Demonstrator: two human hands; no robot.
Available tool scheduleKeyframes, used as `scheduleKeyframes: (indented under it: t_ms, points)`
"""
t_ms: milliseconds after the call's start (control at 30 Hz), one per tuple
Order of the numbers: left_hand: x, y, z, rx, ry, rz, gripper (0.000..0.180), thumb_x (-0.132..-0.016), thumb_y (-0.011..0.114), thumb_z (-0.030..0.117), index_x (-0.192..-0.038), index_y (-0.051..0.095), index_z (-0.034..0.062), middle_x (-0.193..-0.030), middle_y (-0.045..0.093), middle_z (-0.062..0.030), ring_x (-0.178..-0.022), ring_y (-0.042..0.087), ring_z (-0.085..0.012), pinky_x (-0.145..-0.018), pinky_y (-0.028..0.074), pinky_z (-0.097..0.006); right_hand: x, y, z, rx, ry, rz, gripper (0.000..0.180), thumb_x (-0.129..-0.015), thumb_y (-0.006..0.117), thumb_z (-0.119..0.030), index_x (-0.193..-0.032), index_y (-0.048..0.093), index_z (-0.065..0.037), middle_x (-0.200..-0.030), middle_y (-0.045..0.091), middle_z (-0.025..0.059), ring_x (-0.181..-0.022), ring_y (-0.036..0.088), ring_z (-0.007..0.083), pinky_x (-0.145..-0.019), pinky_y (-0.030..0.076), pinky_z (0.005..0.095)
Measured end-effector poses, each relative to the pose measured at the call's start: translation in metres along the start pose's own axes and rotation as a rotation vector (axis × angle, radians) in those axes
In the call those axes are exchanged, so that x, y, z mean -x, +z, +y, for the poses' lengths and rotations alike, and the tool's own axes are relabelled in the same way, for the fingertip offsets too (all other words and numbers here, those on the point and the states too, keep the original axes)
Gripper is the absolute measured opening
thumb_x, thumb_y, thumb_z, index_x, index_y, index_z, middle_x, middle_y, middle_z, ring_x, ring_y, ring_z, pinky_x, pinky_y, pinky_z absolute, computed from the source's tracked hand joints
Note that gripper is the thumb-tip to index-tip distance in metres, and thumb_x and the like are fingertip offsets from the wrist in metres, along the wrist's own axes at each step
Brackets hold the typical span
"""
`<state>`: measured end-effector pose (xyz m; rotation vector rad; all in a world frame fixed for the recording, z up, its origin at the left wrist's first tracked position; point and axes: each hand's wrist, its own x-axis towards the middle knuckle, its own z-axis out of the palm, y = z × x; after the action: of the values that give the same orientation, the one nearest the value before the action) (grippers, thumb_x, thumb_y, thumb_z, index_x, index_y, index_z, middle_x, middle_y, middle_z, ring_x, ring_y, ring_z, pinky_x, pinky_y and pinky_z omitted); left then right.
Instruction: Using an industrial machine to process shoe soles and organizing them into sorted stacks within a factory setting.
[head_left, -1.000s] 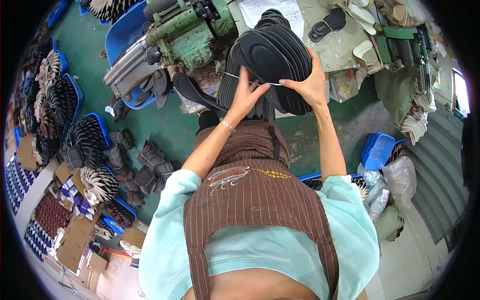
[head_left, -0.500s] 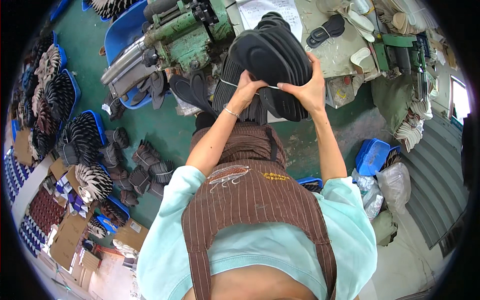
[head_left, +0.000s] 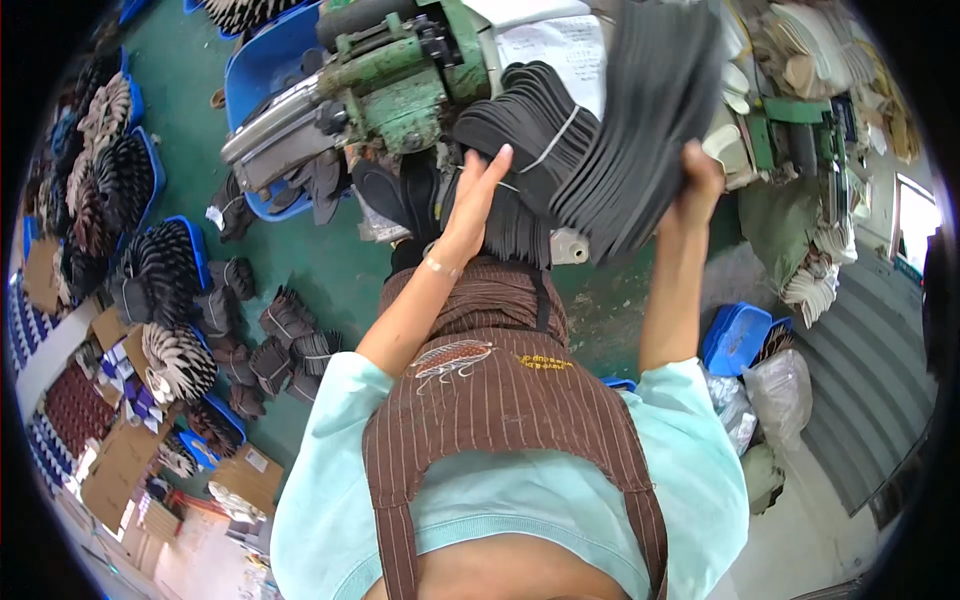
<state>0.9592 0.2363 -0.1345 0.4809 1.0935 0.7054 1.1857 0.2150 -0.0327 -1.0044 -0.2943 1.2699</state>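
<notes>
My right hand (head_left: 700, 170) grips a thick fanned stack of black shoe insoles (head_left: 645, 110), lifted up toward the bench. My left hand (head_left: 478, 195) has its fingers straight and apart, lying against a second bundle of black insoles (head_left: 525, 130) tied with a white band, which rests by the green machine (head_left: 395, 85). More dark insoles (head_left: 400, 195) lie on my lap, just under that hand. I wear a brown striped apron over a light blue shirt.
Blue bins (head_left: 265, 70) stand left of the machine. Bundles of dark insoles (head_left: 270, 340) lie across the green floor at left, with cardboard boxes (head_left: 120, 470) at the lower left. A small blue crate (head_left: 735, 335) and plastic bags (head_left: 780, 390) sit at right.
My right hand has lifted one stack of insoles up and to the right, away from the banded bundle. My left hand has stayed on the banded bundle, fingers now spread.
</notes>
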Motion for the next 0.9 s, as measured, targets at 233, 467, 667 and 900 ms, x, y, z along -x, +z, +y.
scheduleKeyframes:
  t_ms: [233, 467, 667, 900]
  points:
    - [0.088, -0.037, 0.09, 0.13, 0.174, -0.279, 0.098, -0.06, 0.085, 0.029, -0.133, 0.027, -0.0025, -0.129, 0.042, -0.012, -0.12, 0.041, -0.0207, -0.104, 0.029, -0.034, 0.056, 0.102, 0.087, 0.279, 0.229, -0.376, 0.085, -0.065, 0.071, -0.018, -0.137, 0.03, 0.001, -0.129, 0.042, 0.0139, -0.123, 0.039, 0.0245, -0.104, 0.028, 0.0317]
    - [0.11, -0.126, 0.106, -0.039, 0.416, -0.012, 0.075, -0.058, 0.081, 0.006, -0.121, 0.042, -0.0043, -0.109, 0.057, -0.011, -0.098, 0.057, -0.0188, -0.09, 0.044, -0.032, 0.091, 0.198, 0.128, 0.753, -0.041, -0.396, 0.094, -0.059, 0.083, -0.011, -0.134, 0.027, 0.001, -0.13, 0.04, 0.0149, -0.12, 0.043, 0.021, -0.1, 0.036, 0.0316]
    - [0.126, -0.199, 0.126, 0.119, 0.542, 0.004, 0.062, -0.062, 0.08, 0.005, -0.115, 0.05, -0.0046, -0.107, 0.06, -0.0108, -0.096, 0.058, -0.0175, -0.088, 0.045, -0.031, 0.097, 0.245, 0.192, 0.584, 0.003, -0.45, 0.083, -0.06, 0.079, 0.002, -0.129, 0.033, 0.002, -0.121, 0.05, 0.0122, -0.112, 0.05, 0.0185, -0.097, 0.04, 0.0303]
    - [0.126, -0.257, 0.136, 0.11, 0.629, 0.105, 0.047, -0.066, 0.077, 0.004, -0.107, 0.056, -0.0053, -0.102, 0.061, -0.0098, -0.091, 0.059, -0.016, -0.085, 0.046, -0.029, 0.108, 0.29, 0.244, 0.545, 0.011, -0.203, 0.051, -0.063, 0.074, 0.01, -0.108, 0.052, 0.001, -0.103, 0.06, 0.0069, -0.093, 0.058, 0.014, -0.086, 0.046, 0.0268]
